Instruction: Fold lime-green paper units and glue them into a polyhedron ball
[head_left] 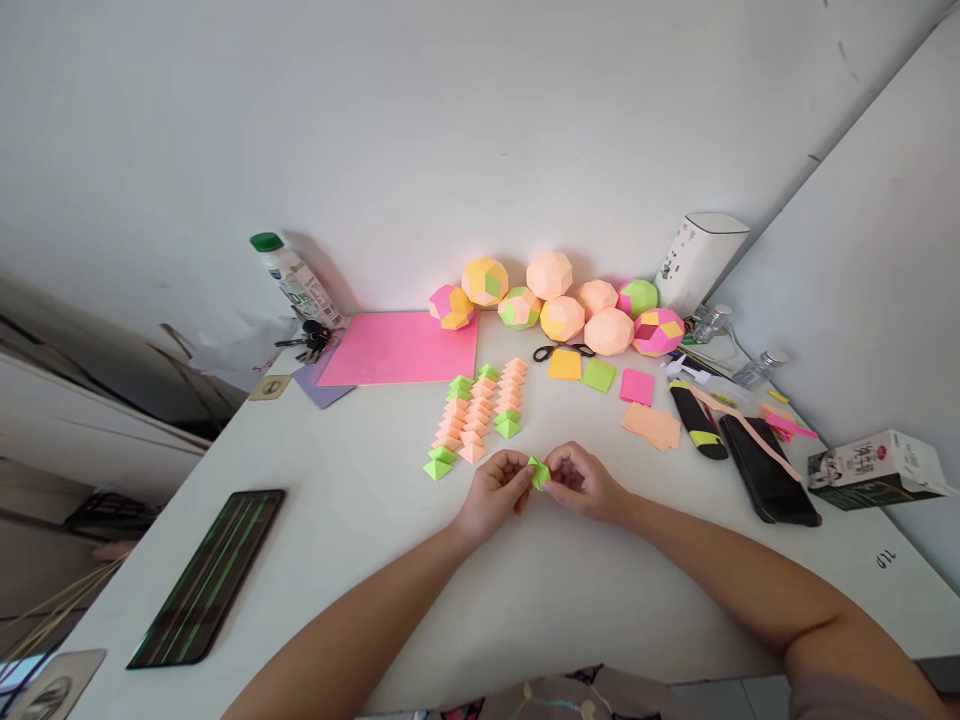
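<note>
Between my two hands is a small green folded paper piece (539,474), held just above the white table. My left hand (496,490) pinches its left side between thumb and fingers. From the other side, my right hand (585,482) grips it with closed fingers. Just beyond my hands lie rows of folded paper units, peach ones (480,412) in the middle and green ones (439,463) at some row ends. Square paper sheets lie further right: orange (565,364), green (599,375), pink (637,386) and a fanned peach stack (651,426).
Several faceted paper balls (550,275) sit against the wall, near black scissors (551,353). A pink board (409,347) and a bottle (296,280) stand left of them. On the right are a cutter (697,420), a phone (769,468) and a milk carton (877,470). A dark striped tablet-like panel (210,575) lies left.
</note>
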